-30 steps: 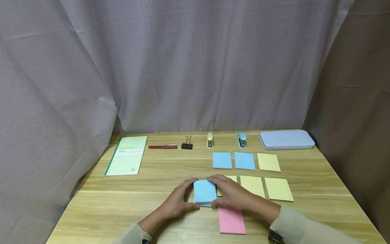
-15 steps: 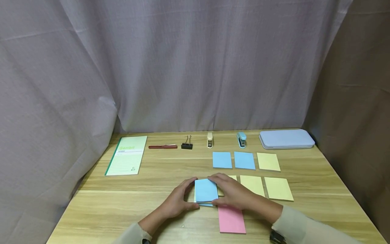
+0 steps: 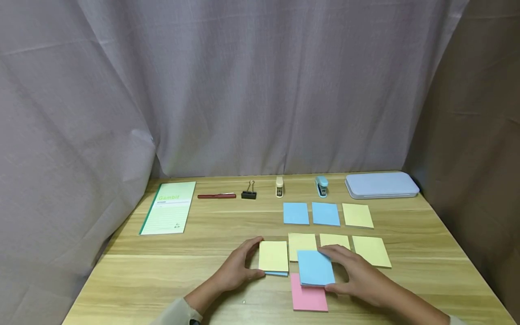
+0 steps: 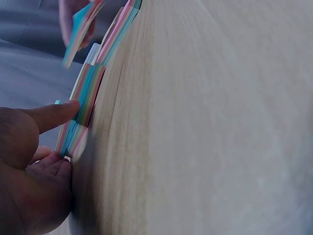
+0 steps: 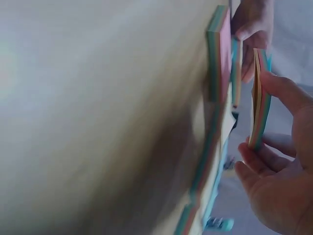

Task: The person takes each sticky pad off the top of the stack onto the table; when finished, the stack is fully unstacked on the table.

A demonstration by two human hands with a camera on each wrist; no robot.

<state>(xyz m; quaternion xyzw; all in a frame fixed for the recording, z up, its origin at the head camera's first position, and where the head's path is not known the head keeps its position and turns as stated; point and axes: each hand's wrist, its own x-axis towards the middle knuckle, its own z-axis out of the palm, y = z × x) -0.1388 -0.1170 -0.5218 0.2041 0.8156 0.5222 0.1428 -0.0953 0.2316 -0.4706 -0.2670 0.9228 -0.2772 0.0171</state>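
Note:
With thumb and fingertips, my right hand (image 3: 361, 276) pinches a sticky note pad (image 3: 315, 267) with a blue top sheet. In the right wrist view the raised pad (image 5: 260, 110) shows layered coloured edges between thumb and fingers. It overlaps a pink-topped pad (image 3: 309, 300) in the head view. My left hand (image 3: 237, 267) grips a small stack at its left side, thumb on the near edge and fingers at the far one. A yellow-topped pad (image 3: 273, 256) tops that stack, and a blue edge (image 3: 277, 273) peeks out beneath it.
Yellow-topped pads (image 3: 370, 251) form a row behind my hands. Farther back lie two blue-topped pads (image 3: 296, 213) and a yellow one (image 3: 358, 215). A notebook (image 3: 168, 207), pen (image 3: 216, 196), binder clip (image 3: 249, 190), two staplers (image 3: 322, 186) and a pale blue case (image 3: 382, 185) line the back.
My right hand has taken the blue-topped pad off the stack and moved it right, over the pink pad. The stack's yellow top now shows. My left hand has stayed in place.

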